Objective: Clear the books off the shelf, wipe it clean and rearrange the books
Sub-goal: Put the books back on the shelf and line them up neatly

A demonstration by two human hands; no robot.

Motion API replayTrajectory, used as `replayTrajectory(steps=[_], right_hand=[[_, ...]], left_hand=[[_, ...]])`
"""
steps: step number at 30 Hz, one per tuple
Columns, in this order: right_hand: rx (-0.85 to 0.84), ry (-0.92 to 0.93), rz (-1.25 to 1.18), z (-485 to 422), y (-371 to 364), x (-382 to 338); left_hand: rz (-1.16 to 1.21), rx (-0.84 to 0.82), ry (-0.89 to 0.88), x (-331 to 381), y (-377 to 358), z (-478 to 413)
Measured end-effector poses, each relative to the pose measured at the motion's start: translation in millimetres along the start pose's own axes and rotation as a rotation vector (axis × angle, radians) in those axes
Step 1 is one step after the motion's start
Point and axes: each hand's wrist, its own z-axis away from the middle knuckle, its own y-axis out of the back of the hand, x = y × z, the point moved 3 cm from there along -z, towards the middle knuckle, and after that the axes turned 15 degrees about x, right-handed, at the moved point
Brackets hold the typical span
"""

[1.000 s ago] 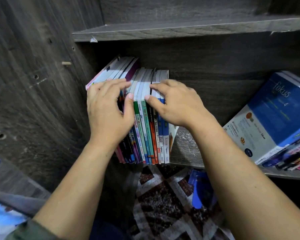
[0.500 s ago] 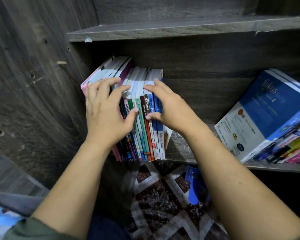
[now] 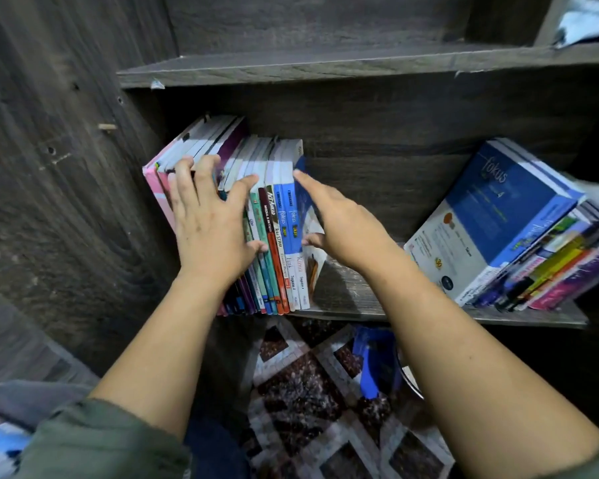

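Note:
A row of upright books (image 3: 277,236) stands at the left end of the dark wooden shelf (image 3: 353,299), leaning against the side wall. My left hand (image 3: 211,223) rests spread over the spines and top edges of the left half of the row, thumb on a green spine. My right hand (image 3: 339,219) lies with straight fingers flat against the cover of the rightmost book, thumb near its spine. At the shelf's right end, a second pile of books (image 3: 505,229) lies slanted with a blue "fokus" volume on top.
The cabinet's side wall (image 3: 66,167) closes in the left. An upper shelf board (image 3: 325,63) hangs above. Bare shelf shows between the two groups of books. Below lie a patterned floor mat (image 3: 308,392) and a blue object (image 3: 374,361).
My right hand has moved from the spines to the right side of the row. My left hand slid to the left and spread its fingers wider.

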Motion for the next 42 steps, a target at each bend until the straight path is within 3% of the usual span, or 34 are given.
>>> replayTrajectory(steps=[4,9,16,22,33,39,42], right_hand=[[0.071,-0.007,0.18,12,40,21],[0.168,-0.107,0.383,41,94,64],[0.367,-0.339,0.648,76,136,124],[0.377,-0.631,0.332,90,139,159],[0.713,-0.627,0.068,79,122,138],[0.692,-0.862,-0.079,69,85,140],[0.749,-0.791,-0.017,68,74,130]], left_hand=[[0.049,0.022,0.006,9,4,0],[0.081,-0.019,-0.133,44,-3,2],[0.125,-0.019,-0.044,61,-8,1],[0.101,-0.02,-0.021,64,-9,-1],[0.066,-0.018,-0.067,60,-12,-1],[0.129,-0.007,-0.07,50,-11,-4],[0.169,-0.011,-0.02,43,-11,-6]])
